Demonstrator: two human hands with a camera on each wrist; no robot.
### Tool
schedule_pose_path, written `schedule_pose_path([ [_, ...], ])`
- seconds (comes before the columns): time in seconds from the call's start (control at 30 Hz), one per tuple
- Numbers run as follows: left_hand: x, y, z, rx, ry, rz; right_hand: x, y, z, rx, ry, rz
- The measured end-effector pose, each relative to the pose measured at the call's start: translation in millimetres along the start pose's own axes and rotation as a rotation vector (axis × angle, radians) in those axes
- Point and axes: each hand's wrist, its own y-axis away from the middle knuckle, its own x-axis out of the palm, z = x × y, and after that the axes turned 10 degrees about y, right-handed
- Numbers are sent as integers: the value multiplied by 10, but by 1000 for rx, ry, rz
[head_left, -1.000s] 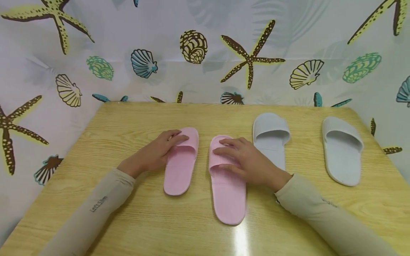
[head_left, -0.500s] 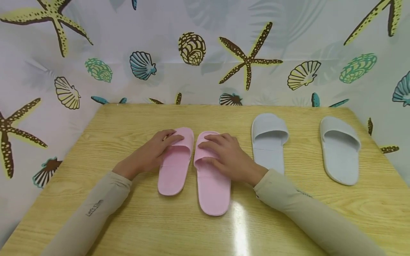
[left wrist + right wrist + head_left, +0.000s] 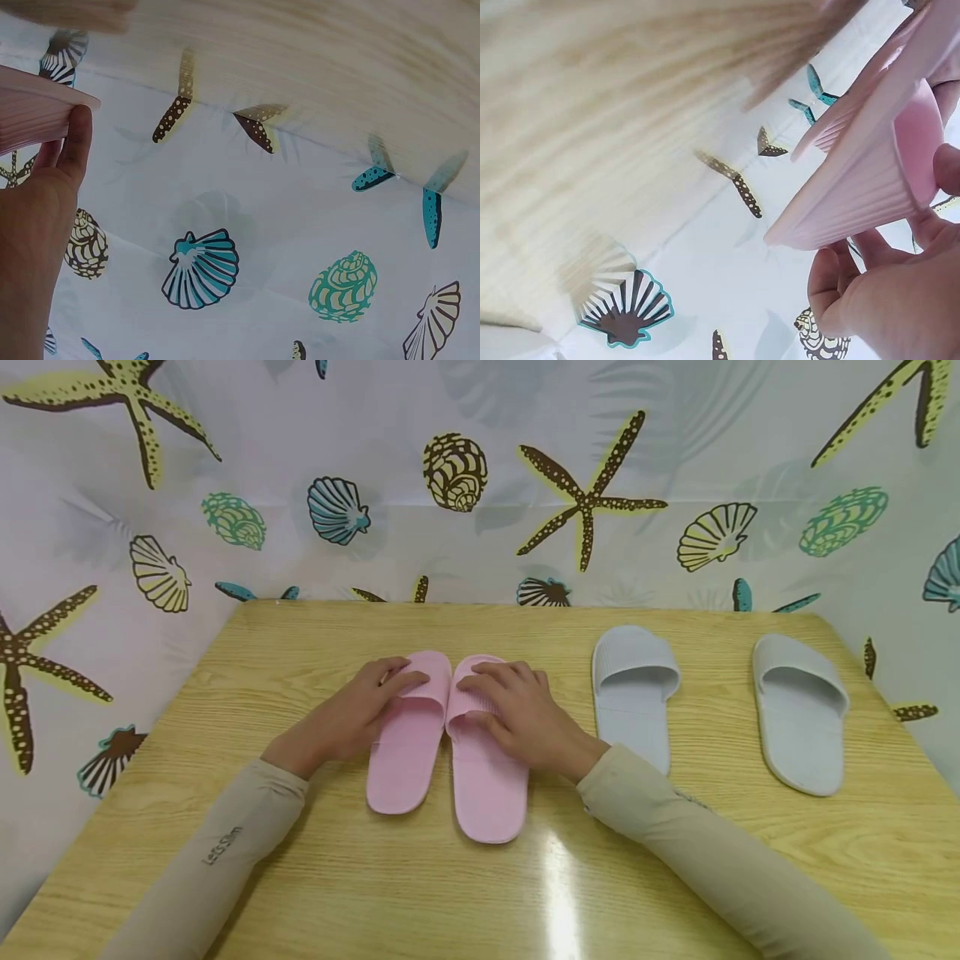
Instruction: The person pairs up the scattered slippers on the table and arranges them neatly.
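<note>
Two pink slippers lie side by side, their toe ends pointing away from me and their strap edges meeting. My left hand (image 3: 363,702) grips the left pink slipper (image 3: 405,768) at its strap from the outer side; in the left wrist view a finger (image 3: 78,139) reaches the edge of that slipper's sole. Over the ribbed strap of the right pink slipper (image 3: 491,793), my right hand (image 3: 525,714) has its fingers curled. The right wrist view shows the right thumb (image 3: 949,169) at the strap's opening and the fingers on its outside.
A grey-white slipper (image 3: 633,718) lies just right of my right hand, partly behind the wrist. Another grey-white slipper (image 3: 802,727) lies farther right on the wooden table (image 3: 315,885). A cloth (image 3: 480,552) printed with shells and starfish hangs behind the table.
My right hand has slid the right pink slipper leftward and slightly away until it meets the left one. The left slipper has shifted a little left under my left hand.
</note>
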Motion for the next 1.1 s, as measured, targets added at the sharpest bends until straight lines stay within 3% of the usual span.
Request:
schedule_pose_path([
  [0.5,-40,7,13,9,18,-47,21,-136,-87,38,-97,80],
  [0.8,-50,2,36,17,-4,-38,34,-179,-67,7,-63,79],
  [1.1,-69,-4,58,-7,-48,-62,57,-242,-65,39,-21,56],
])
